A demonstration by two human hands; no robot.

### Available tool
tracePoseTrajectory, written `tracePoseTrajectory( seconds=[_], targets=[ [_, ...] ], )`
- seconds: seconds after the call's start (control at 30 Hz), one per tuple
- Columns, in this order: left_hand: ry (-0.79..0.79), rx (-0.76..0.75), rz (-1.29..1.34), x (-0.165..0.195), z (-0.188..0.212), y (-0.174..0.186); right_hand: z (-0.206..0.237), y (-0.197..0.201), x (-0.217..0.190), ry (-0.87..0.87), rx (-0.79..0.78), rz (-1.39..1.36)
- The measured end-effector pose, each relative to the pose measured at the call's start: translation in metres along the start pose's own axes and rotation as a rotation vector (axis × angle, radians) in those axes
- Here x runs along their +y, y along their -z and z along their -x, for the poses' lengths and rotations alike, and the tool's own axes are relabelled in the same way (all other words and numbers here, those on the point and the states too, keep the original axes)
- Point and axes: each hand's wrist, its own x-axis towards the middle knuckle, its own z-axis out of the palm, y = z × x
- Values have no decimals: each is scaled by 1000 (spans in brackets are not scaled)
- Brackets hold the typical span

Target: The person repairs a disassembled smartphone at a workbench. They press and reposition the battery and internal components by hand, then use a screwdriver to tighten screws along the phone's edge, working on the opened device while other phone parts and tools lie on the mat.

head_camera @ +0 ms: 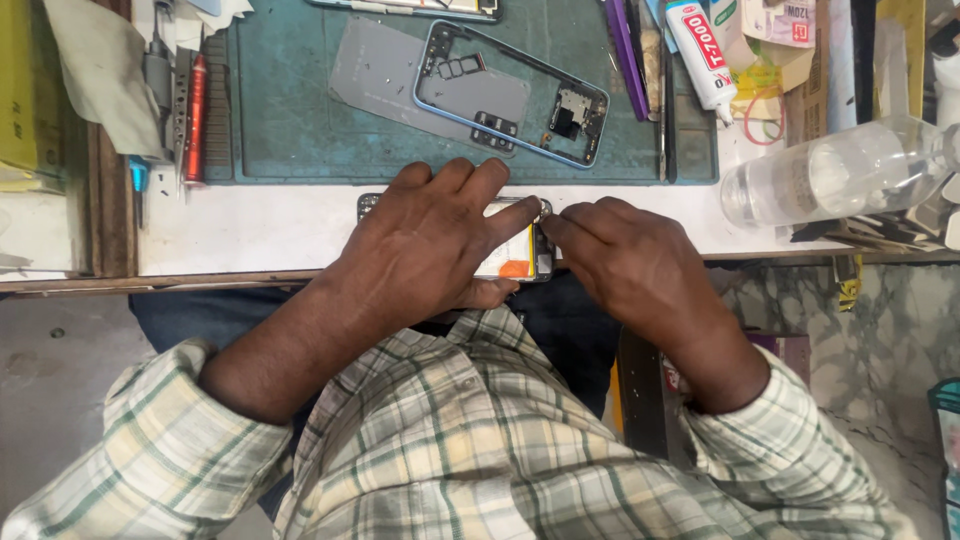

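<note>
Below, left hand (425, 240) gripping opened phone (520, 255), right hand (625, 260) fingers pinching its corner

light: bright, even, prob from overhead, no harsh spots
shadows: soft ones under both hands on the white bench edge (250, 225)
glare: shine on the clear plastic bottle (840, 170), bit washed out
focus: centre sharp, shirt sleeves up close softer
edges: slight wide-angle bend at corners
</note>
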Motion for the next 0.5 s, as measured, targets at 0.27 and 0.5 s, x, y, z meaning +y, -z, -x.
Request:
tracePoseTrajectory(
  seconds=[0.27, 0.5],
  targets=[
    [3, 40, 30, 0, 0, 3, 4, -10, 11, -202, 166, -232],
    [28, 8, 114, -1, -2, 6, 7, -18, 9, -179, 232, -257]
  ],
)
